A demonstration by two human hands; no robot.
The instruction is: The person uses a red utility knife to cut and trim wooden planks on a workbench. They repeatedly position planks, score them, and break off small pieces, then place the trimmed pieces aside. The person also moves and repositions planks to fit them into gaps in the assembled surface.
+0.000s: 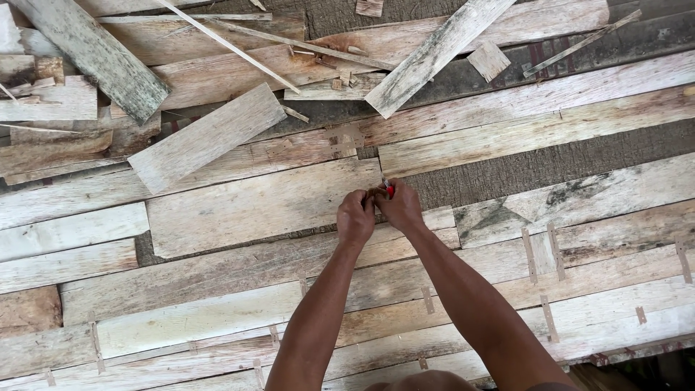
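Looking down from the head camera, both arms reach forward over a floor of pale, weathered veneer sheets (253,206) laid edge to edge and overlapping. The left hand (356,217) and the right hand (400,208) meet at the far end of the arms, knuckles touching, fingers curled in toward each other. Between them sits a small red tool (390,190), only a sliver of it visible above the right hand's fingers, so its kind cannot be told. The right hand is closed around it; the left hand is bunched narrow against it, but whether it grips the tool or only presses beside it cannot be told. The hands hover right at the corner of a wide sheet, where it borders a dark strip of rough ground (507,170). Small thin wood patches (529,255) lie across the seams of the nearer sheets to the right. Farther off, loose boards (206,137) and thin slivers (224,45) lie scattered at angles, one grey mouldy plank (98,54) at the upper left.
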